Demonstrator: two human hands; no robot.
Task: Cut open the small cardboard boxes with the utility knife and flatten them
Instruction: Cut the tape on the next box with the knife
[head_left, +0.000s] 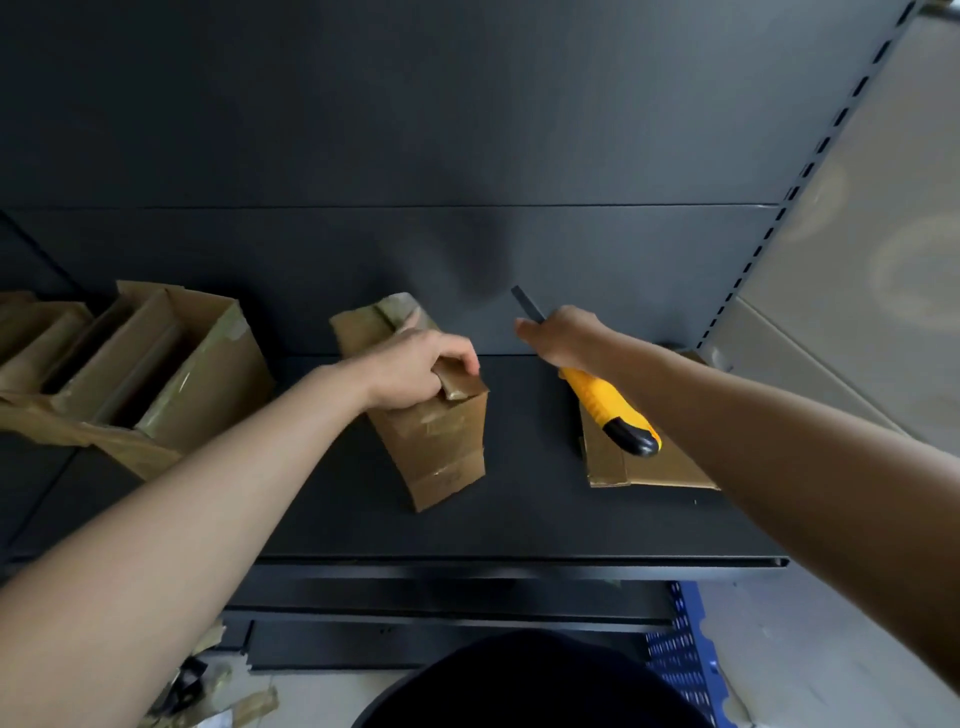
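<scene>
A small brown cardboard box (436, 441) stands on the dark shelf (519, 519), its taped top flaps partly lifted. My left hand (421, 366) grips a top flap of that box, fingers curled over its edge. My right hand (563, 338) holds a yellow and black utility knife (613, 410) with the blade extended and pointing up and away, to the right of the box and clear of it. A flattened piece of cardboard (654, 467) lies on the shelf under my right forearm.
A larger open carton (156, 384) holding several slim boxes sits at the left of the shelf. The dark back panel rises behind. A slotted upright (769, 239) bounds the right side. Cardboard and tape scraps (218, 701) and a blue crate (680, 654) lie on the floor below.
</scene>
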